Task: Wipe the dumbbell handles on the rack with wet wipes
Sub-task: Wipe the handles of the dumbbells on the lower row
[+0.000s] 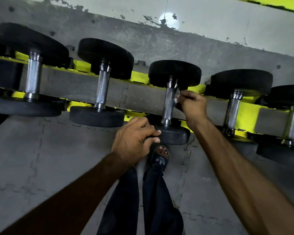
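Observation:
Several black dumbbells with knurled steel handles lie across a yellow rack (248,116). My left hand (134,141) grips the near black head (175,135) of the middle dumbbell. Its steel handle (168,104) runs away from me. My right hand (192,106) holds a small white wet wipe (176,96) pinched in its fingers, pressed against the right side of that handle near the far head (175,73). Most of the wipe is hidden by my fingers.
Neighbouring dumbbell handles sit to the left (102,89) and right (233,111). Grey interlocking floor mats (49,158) lie below. My legs in dark trousers and a sandalled foot (159,158) stand under the rack edge. A grey, stained wall (210,22) is behind.

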Motion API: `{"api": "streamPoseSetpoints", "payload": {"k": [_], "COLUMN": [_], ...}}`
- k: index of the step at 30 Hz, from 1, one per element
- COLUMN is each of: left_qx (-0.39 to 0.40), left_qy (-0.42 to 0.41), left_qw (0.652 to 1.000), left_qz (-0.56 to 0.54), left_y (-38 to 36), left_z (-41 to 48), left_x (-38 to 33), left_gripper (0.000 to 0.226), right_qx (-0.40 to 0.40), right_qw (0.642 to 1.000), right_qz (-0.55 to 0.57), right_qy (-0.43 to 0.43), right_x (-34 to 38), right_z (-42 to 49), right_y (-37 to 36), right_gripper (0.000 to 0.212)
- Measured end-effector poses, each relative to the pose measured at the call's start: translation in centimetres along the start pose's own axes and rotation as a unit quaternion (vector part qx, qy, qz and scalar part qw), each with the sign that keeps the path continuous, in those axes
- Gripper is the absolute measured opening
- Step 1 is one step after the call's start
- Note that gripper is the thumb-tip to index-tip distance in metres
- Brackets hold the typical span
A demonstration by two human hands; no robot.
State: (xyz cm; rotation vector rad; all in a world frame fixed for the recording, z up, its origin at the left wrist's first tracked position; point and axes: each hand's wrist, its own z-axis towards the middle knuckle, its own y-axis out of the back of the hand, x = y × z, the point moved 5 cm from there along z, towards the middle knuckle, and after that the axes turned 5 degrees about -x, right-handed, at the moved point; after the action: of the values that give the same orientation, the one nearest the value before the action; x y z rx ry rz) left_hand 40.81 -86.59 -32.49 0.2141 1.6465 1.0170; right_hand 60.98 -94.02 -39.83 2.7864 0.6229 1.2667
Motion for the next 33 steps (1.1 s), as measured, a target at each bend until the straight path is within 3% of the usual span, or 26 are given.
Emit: {"api": "streamPoseSetpoints", "payload": {"k": [5,7,13,16,18,20,22,24,26,29,31,33], "left_qx": [0.002,0.004,0.011,0.007,0.009,0.010,0.007,0.004,0.000,-0.004,-0.006,-0.009], "left_qy": [-0.003,-0.002,-0.003,0.002,0.005,0.008,0.011,0.012,0.011,0.015,0.019,0.021], "left_qw": [1.000,1.000,1.000,1.000,1.000,1.000,1.000,1.000,1.000,1.000,1.000,1.000], "left_qz": [0.010,0.013,0.012,0.009,0.006,0.006,0.007,0.005,0.007,0.005,0.001,0.003], "left_y": [0.0,-0.1,0.0,0.1,0.1,0.0,0.0,0.1,0.2,0.2,0.2,0.2], "left_z": [-0.1,-0.1,0.1,0.0,0.0,0.0,-0.1,-0.1,-0.1,-0.2,-0.2,-0.2], "left_x": [0.0,0.1,0.0,0.0,-0.1,-0.1,0.0,0.0,-0.1,-0.2,-0.3,-0.3], "left_gripper": [0.023,0.025,0.025,0.025,0.027,0.027,0.026,0.026,0.027,0.028,0.028,0.024], "right_qx": [0.164,0.140,0.056,0.068,0.092,0.129,0.166,0.144,0.083,0.065,0.118,0.212], "right_qw": [0.980,0.985,0.998,0.987,0.962,0.900,0.784,0.673,0.596,0.528,0.463,0.430], "right_qz": [-0.096,-0.093,-0.021,-0.148,-0.248,-0.343,-0.406,-0.469,-0.577,-0.693,-0.743,-0.752], "right_qy": [-0.060,-0.036,-0.002,0.009,0.074,0.238,0.439,0.553,0.553,0.487,0.469,0.453], "right_x": [-1.6,-0.7,0.4,-0.9,-0.9,0.5,2.4,3.8,4.9,5.2,4.6,3.8], "right_z": [-1.2,-0.6,0.2,-1.3,-2.2,-3.3,-4.8,-5.3,-4.8,-4.7,-5.7,-6.8], "right_y": [1.9,1.7,0.9,1.9,2.4,1.8,0.2,-1.4,-3.3,-5.6,-6.5,-6.6], "right_gripper": [0.035,0.037,0.010,0.008,0.010,0.012,0.016,0.021,0.033,0.037,0.026,0.022]}}
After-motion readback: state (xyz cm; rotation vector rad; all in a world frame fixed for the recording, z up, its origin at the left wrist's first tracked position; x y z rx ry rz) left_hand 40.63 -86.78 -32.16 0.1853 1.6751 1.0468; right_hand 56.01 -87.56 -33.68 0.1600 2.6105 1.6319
